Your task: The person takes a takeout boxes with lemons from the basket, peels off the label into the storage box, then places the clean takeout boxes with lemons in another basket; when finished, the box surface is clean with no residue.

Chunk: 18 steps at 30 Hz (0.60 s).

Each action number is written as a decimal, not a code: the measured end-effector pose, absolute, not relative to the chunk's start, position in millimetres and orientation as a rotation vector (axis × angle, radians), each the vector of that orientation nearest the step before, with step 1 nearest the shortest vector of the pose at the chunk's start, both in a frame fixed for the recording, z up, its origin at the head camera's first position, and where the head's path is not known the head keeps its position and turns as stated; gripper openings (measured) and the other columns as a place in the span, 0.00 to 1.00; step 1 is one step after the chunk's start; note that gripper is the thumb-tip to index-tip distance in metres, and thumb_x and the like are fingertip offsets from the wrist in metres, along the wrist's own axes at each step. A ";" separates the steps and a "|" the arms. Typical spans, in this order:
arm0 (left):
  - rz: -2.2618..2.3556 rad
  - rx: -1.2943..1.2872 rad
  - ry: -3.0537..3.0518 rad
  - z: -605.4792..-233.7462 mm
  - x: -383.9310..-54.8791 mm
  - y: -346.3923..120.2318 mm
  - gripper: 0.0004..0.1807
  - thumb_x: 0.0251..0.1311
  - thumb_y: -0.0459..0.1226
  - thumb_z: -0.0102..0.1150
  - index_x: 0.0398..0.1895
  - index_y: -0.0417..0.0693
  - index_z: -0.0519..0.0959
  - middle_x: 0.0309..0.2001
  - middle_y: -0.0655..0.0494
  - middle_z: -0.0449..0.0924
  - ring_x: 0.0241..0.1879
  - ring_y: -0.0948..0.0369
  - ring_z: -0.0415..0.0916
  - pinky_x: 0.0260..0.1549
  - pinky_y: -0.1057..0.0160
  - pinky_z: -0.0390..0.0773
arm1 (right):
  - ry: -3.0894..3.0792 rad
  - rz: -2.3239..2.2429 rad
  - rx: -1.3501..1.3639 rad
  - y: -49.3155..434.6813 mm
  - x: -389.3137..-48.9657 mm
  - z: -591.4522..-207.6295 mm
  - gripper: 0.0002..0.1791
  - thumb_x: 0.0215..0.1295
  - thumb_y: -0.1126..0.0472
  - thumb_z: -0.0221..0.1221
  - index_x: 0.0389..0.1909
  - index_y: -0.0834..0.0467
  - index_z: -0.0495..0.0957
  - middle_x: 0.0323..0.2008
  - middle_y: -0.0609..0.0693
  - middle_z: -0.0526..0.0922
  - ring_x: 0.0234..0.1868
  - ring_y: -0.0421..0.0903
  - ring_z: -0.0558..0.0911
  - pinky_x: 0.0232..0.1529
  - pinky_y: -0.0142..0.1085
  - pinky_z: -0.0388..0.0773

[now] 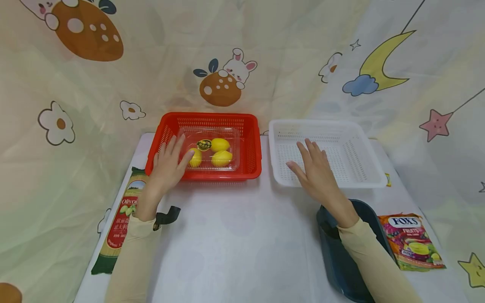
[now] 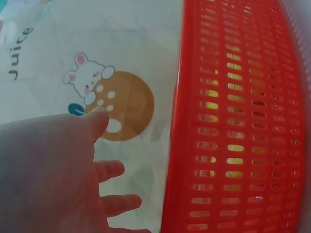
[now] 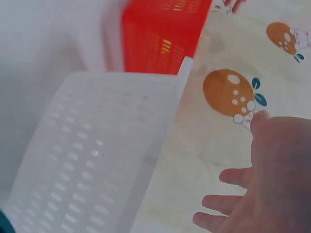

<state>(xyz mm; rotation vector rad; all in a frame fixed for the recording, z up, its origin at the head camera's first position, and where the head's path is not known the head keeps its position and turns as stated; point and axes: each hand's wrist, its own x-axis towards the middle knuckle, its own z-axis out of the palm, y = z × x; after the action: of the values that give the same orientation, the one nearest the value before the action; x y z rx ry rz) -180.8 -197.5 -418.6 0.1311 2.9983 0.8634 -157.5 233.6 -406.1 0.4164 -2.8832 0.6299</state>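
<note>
My left hand (image 1: 166, 166), fingers spread, hovers over the left side of a red plastic basket (image 1: 251, 147). Inside that basket is a clear plastic box (image 1: 233, 139) with lemons (image 1: 221, 158) and a dark round label showing through it. Over the front of a white plastic basket (image 1: 367, 164) is my right hand (image 1: 316, 170), its fingers apart and nothing in them. The left wrist view shows the left hand beside the red basket's slotted wall (image 2: 243, 121). In the right wrist view, the right hand (image 3: 282, 179) appears beside the white basket's wall (image 3: 82, 160).
A green and red Olivoila pasta packet (image 1: 121, 219) lies at the left table edge, partly under the left arm. Below the right arm stands a dark blue bin (image 1: 333, 261). A Fox's fruit candy bag (image 1: 411, 242) lies to its right. A patterned curtain (image 1: 288, 63) hangs behind.
</note>
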 end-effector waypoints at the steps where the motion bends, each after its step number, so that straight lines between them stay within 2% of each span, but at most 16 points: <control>1: 0.870 0.129 2.994 -419.4 -184.2 -198.5 0.47 0.69 0.70 0.34 0.83 0.62 0.38 0.83 0.42 0.36 0.79 0.31 0.33 0.71 0.25 0.34 | -2.877 0.638 0.422 231.2 -157.8 -405.4 0.42 0.75 0.39 0.52 0.79 0.60 0.54 0.80 0.65 0.50 0.80 0.66 0.48 0.77 0.67 0.41; 4: 0.901 0.119 2.971 -422.1 -194.1 -202.1 0.47 0.70 0.69 0.34 0.84 0.60 0.38 0.83 0.41 0.37 0.79 0.32 0.35 0.71 0.24 0.36 | -2.849 0.681 0.447 223.4 -158.3 -402.9 0.41 0.74 0.41 0.54 0.78 0.60 0.55 0.79 0.64 0.52 0.80 0.65 0.50 0.78 0.65 0.44; 11: 1.033 0.100 2.878 -428.7 -208.8 -208.6 0.46 0.73 0.64 0.40 0.84 0.57 0.36 0.83 0.42 0.37 0.81 0.39 0.37 0.73 0.28 0.43 | -2.803 0.806 0.490 204.3 -159.7 -398.6 0.41 0.74 0.41 0.54 0.79 0.58 0.55 0.79 0.62 0.54 0.78 0.62 0.56 0.74 0.64 0.57; 18: 1.149 0.086 2.798 -433.9 -218.1 -212.8 0.49 0.74 0.61 0.42 0.82 0.48 0.31 0.83 0.43 0.35 0.81 0.41 0.38 0.74 0.32 0.48 | -2.801 0.932 0.501 186.9 -160.8 -396.5 0.41 0.75 0.39 0.52 0.79 0.55 0.54 0.80 0.58 0.54 0.79 0.60 0.56 0.73 0.64 0.59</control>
<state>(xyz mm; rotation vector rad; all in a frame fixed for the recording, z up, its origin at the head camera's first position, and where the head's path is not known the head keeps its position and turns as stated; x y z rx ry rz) -218.1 -212.8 -433.9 0.0860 2.7975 1.1485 -160.8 186.9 -396.5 0.5009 -2.8009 0.9319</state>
